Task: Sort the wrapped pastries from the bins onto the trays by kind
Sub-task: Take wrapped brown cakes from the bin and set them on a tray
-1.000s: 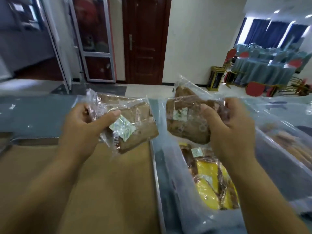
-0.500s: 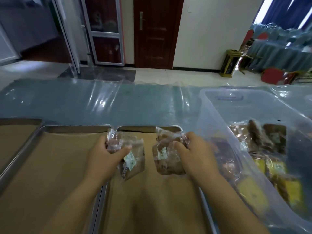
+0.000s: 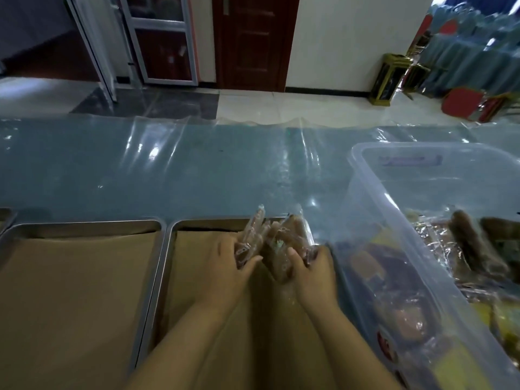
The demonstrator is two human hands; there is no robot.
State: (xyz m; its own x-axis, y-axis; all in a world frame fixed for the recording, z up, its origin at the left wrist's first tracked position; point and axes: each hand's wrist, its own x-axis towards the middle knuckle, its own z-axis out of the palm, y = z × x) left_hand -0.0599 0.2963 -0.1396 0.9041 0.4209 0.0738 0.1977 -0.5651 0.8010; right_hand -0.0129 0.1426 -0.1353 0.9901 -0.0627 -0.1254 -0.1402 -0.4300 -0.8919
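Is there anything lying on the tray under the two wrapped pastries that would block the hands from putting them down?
Nothing visible does. The left hand and right hand each hold a wrapped pastry low over the tray, near its far end. Its brown paper liner is bare.
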